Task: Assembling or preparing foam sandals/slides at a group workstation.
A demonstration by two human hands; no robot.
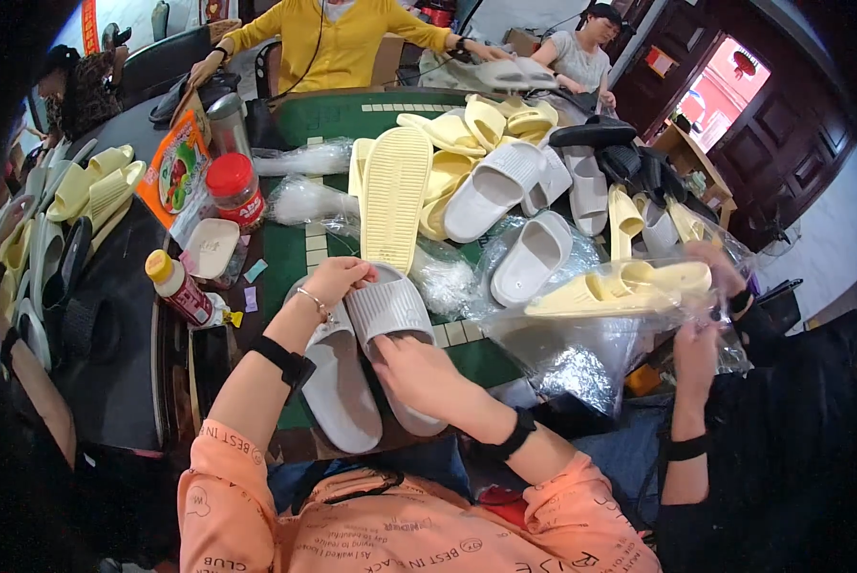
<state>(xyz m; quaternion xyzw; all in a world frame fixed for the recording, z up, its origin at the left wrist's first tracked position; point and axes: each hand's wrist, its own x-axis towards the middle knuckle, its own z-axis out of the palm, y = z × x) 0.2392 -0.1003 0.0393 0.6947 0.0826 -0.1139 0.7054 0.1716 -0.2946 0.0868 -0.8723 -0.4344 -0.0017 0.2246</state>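
The left hand (333,284) is at the toe of a gray slipper (392,307), its fingers curled together at the toe's left side; whether they pinch the edge, I cannot tell. The right hand (417,372) has its fingertips tucked into the same slipper's opening, just below the ribbed strap; the strap hides them, so I cannot tell if they are spread or pressed together. The slipper thus lies between the two hands, its toe away from the person and its heel partly behind the right hand. A second gray slipper (342,393) lies just left of the right hand and below the left wrist. Just beyond the left fingertips is a yellow slipper (397,196), sole up. Well left of the left hand stands a yellow-capped bottle (182,289); right of the right hand, a co-worker's hands (696,358) are at a clear bag (591,329) with yellow slippers (620,289).
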